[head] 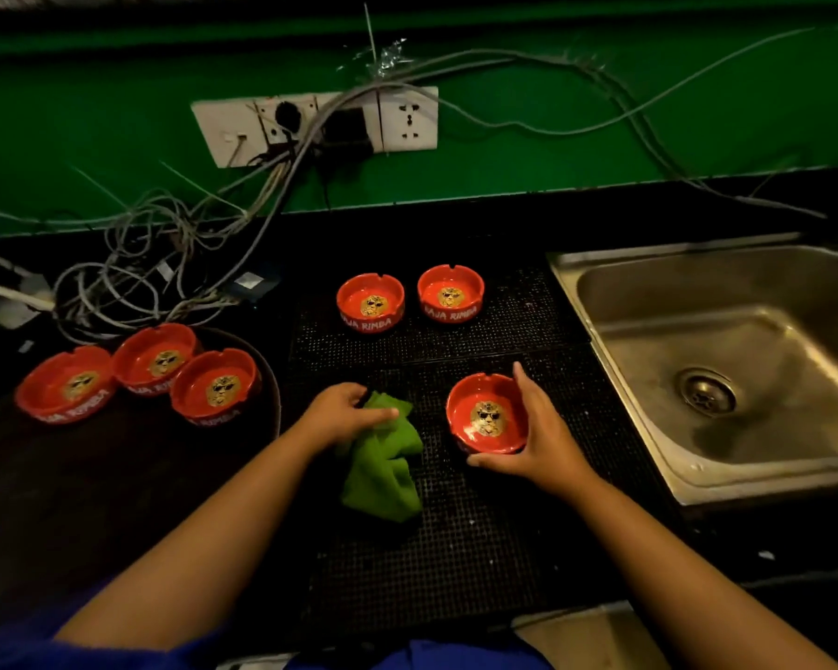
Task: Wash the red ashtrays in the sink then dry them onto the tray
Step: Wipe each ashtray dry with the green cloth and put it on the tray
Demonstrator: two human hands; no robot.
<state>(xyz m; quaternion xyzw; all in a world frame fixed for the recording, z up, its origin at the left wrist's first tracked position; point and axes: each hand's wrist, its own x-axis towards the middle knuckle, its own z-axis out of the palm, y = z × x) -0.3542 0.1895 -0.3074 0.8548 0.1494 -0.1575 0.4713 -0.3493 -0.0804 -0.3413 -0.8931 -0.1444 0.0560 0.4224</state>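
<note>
Black matting (456,548) covers the counter beside the sink (726,379). One red ashtray (487,414) is cupped by the right hand (540,437), tilted; a green cloth (383,456) is gripped by the left hand (342,412). Three ashtrays (141,374) are seen on the dark tray (267,379).

Right hand (538,432) around a red ashtray (487,414) (tilted), left hand (339,411) on green cloth (383,456)

6 red ashtrays: 3 on the round tray (269,379) far left of the sink (726,369), 2 on the black mat (456,548) just left of the sink, 1 nearer, held. 1 green cloth (383,461). 2 hands.
</note>
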